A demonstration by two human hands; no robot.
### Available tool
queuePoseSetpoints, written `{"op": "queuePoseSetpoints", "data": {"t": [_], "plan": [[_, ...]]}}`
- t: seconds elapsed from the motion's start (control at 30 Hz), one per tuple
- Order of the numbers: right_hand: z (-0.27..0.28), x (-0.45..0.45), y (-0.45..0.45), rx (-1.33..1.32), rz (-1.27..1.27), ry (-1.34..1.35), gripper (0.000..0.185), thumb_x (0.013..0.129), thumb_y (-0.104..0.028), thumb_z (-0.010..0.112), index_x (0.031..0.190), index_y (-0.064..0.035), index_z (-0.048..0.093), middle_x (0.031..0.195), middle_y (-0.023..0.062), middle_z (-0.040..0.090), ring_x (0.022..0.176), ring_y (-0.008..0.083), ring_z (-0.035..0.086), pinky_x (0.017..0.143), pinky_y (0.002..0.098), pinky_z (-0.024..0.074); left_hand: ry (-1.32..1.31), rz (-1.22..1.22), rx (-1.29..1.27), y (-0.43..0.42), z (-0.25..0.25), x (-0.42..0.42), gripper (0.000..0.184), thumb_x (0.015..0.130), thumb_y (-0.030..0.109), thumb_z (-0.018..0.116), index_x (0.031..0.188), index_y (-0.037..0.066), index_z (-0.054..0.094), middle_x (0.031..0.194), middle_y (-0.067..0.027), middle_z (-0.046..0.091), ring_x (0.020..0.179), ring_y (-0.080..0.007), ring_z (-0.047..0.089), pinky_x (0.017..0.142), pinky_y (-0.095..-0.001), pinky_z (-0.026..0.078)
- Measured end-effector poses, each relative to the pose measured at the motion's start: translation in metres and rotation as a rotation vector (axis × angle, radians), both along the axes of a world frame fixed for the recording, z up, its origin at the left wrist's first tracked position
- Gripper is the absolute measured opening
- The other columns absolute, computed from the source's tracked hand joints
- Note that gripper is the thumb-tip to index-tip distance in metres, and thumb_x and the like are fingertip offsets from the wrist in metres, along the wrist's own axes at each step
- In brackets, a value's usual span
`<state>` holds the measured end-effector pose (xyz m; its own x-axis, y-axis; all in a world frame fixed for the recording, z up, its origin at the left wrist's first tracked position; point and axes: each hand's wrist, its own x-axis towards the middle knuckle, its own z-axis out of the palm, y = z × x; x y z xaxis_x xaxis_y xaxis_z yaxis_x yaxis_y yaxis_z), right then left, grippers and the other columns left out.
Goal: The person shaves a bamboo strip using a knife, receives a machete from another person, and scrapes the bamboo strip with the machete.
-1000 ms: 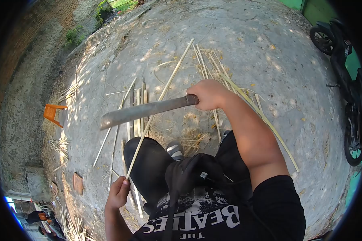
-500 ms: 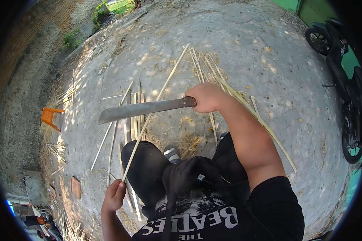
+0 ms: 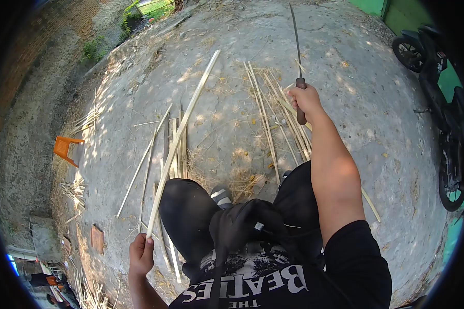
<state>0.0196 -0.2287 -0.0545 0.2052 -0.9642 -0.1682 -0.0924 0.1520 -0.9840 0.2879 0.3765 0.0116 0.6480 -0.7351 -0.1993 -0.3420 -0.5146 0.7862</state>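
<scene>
My left hand (image 3: pixel 141 255), at the lower left, is closed on the near end of a long pale strip (image 3: pixel 183 123). The strip slants up and to the right over my bent knee, its far end off to the upper middle. At the upper right my right hand (image 3: pixel 305 101) grips the dark handle of a machete (image 3: pixel 296 44), whose long blade points away from me, seen edge-on. Beneath and beside that hand lie several thin strips (image 3: pixel 265 121) on the concrete. More strips (image 3: pixel 144 159) lie left of the held one.
An orange stool (image 3: pixel 65 149) stands at the left near a rough wall (image 3: pixel 23 149). A brick-like block (image 3: pixel 97 239) lies below it. A motorcycle (image 3: pixel 441 113) is parked at the right. Straw and shavings (image 3: pixel 247 183) are scattered between my feet.
The machete has swung from lying across the strip to pointing away at the upper right, with my right hand moved up and right. The held strip now shows a broader face.
</scene>
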Motion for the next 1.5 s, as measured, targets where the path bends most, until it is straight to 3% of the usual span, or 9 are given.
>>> {"op": "queuePoseSetpoints", "data": {"t": [0.17, 0.3, 0.4, 0.5, 0.7, 0.9, 1.13, 1.33, 1.5], "plan": [[0.014, 0.001, 0.007, -0.073, 0.052, 0.061, 0.019, 0.082, -0.013, 0.077, 0.085, -0.0043, 0.060, 0.069, 0.0025, 0.058, 0.055, 0.0140, 0.055, 0.052, 0.0335, 0.0450, 0.084, 0.125, -0.022, -0.045, -0.010, -0.039, 0.025, 0.105, 0.022, 0.066, 0.100, -0.001, 0.058, 0.071, -0.0042, 0.064, 0.061, -0.0093, 0.060, 0.054, -0.0274, 0.046], [0.039, 0.009, 0.025, -0.279, 0.173, 0.320, 0.020, 0.083, -0.016, 0.076, 0.084, -0.0043, 0.059, 0.066, 0.0035, 0.056, 0.059, 0.0175, 0.059, 0.058, 0.0380, 0.0470, -0.184, 0.064, 0.055, -0.054, -0.033, -0.052, 0.029, 0.104, 0.024, 0.068, 0.102, -0.003, 0.059, 0.072, -0.0088, 0.065, 0.064, -0.0131, 0.058, 0.060, -0.0329, 0.049], [0.063, 0.018, 0.042, -0.383, 0.455, 0.535, 0.021, 0.080, -0.021, 0.072, 0.088, -0.0025, 0.065, 0.080, 0.0132, 0.068, 0.075, 0.0289, 0.068, 0.071, 0.0430, 0.0511, -0.238, 0.123, 0.140, -0.069, -0.029, -0.066, 0.033, 0.104, 0.029, 0.067, 0.104, -0.003, 0.061, 0.073, -0.0124, 0.065, 0.065, -0.0182, 0.061, 0.061, -0.0369, 0.049], [0.084, 0.034, 0.071, -0.519, 0.819, 0.713, 0.017, 0.079, -0.018, 0.070, 0.091, -0.0058, 0.069, 0.087, 0.0142, 0.072, 0.081, 0.0332, 0.070, 0.074, 0.0455, 0.0532, -0.305, 0.059, 0.120, -0.064, -0.042, -0.065, 0.034, 0.105, 0.031, 0.064, 0.105, -0.004, 0.061, 0.075, -0.0153, 0.066, 0.066, -0.0235, 0.064, 0.063, -0.0394, 0.050], [0.071, 0.070, 0.122, -0.739, 1.155, 0.951, 0.019, 0.078, -0.016, 0.070, 0.096, -0.0130, 0.075, 0.097, 0.0132, 0.075, 0.097, 0.0353, 0.072, 0.082, 0.0489, 0.0569, -0.239, 0.136, 0.207, -0.050, -0.040, -0.062, 0.030, 0.105, 0.027, 0.063, 0.105, -0.003, 0.061, 0.077, -0.0195, 0.067, 0.069, -0.0318, 0.068, 0.065, -0.0440, 0.051], [0.049, 0.080, 0.117, -0.688, 1.096, 0.931, 0.021, 0.079, -0.016, 0.068, 0.098, -0.0141, 0.076, 0.100, 0.0108, 0.076, 0.099, 0.0340, 0.073, 0.084, 0.0493, 0.0574, -0.411, 0.142, 0.165, -0.052, -0.035, -0.062, 0.028, 0.104, 0.025, 0.064, 0.102, -0.002, 0.061, 0.075, -0.0189, 0.065, 0.065, -0.0303, 0.065, 0.063, -0.0430, 0.050], [0.040, 0.081, 0.120, -0.679, 0.953, 1.042, 0.030, 0.083, -0.038, 0.078, 0.099, -0.0128, 0.074, 0.097, 0.0125, 0.075, 0.098, 0.0348, 0.073, 0.083, 0.0491, 0.0574, 0.102, 0.246, 0.284, -0.043, -0.021, -0.044, 0.032, 0.102, 0.027, 0.070, 0.090, -0.002, 0.062, 0.068, -0.0140, 0.066, 0.058, -0.0243, 0.064, 0.056, -0.0409, 0.049], [0.044, 0.079, 0.119, -0.683, 1.013, 0.808, 0.034, 0.084, -0.042, 0.078, 0.091, -0.0093, 0.070, 0.087, 0.0137, 0.073, 0.089, 0.0356, 0.073, 0.077, 0.0482, 0.0556, -0.547, 0.057, 0.303, -0.043, -0.032, -0.050, 0.026, 0.102, 0.024, 0.069, 0.093, 0.000, 0.063, 0.068, -0.0141, 0.068, 0.059, -0.0293, 0.069, 0.055, -0.0433, 0.049], [0.044, 0.073, 0.118, -0.730, 0.957, 0.604, 0.028, 0.081, -0.030, 0.081, 0.088, -0.0084, 0.065, 0.083, 0.0117, 0.071, 0.084, 0.0360, 0.071, 0.074, 0.0485, 0.0530, -0.415, 0.168, 0.175, -0.062, -0.024, -0.057, 0.023, 0.103, 0.022, 0.065, 0.097, 0.000, 0.063, 0.072, -0.0158, 0.067, 0.064, -0.0288, 0.067, 0.059, -0.0410, 0.048]]}}
